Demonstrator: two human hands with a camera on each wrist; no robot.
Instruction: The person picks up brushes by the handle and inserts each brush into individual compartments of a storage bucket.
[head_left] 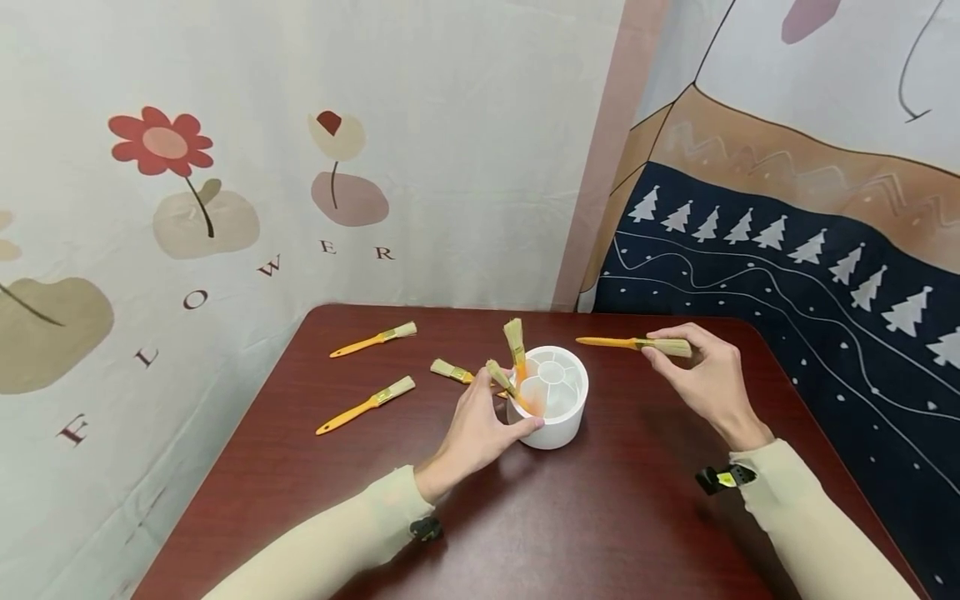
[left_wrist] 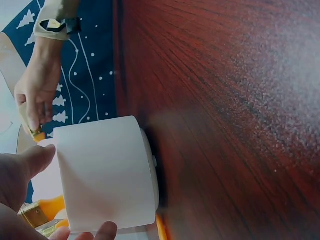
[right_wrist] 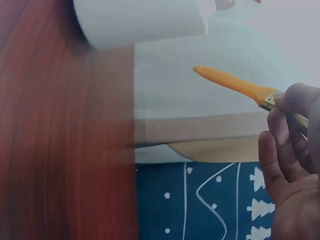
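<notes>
A white round organizer pot (head_left: 558, 429), divided inside into several compartments, stands on the table. My left hand (head_left: 474, 433) grips its left side, thumb at the near rim and the other fingers partly hidden round the far side. Two bristle paintbrushes, a rear brush (head_left: 514, 337) and a front brush (head_left: 501, 377), lean in the pot with bristles up. Right of the pot, my right hand (head_left: 708, 375) pinches another paintbrush (head_left: 611, 342) in the air near its metal collar. That brush lies almost level, its orange handle (right_wrist: 230, 81) pointing towards the pot's side.
On the left of the dark red table (head_left: 585, 517) lie an upper paintbrush (head_left: 372, 340) and a lower paintbrush (head_left: 365, 405). Another paintbrush (head_left: 452, 371) lies behind my left hand, partly covered. A printed cloth (head_left: 480, 167) hangs along the table's back edge.
</notes>
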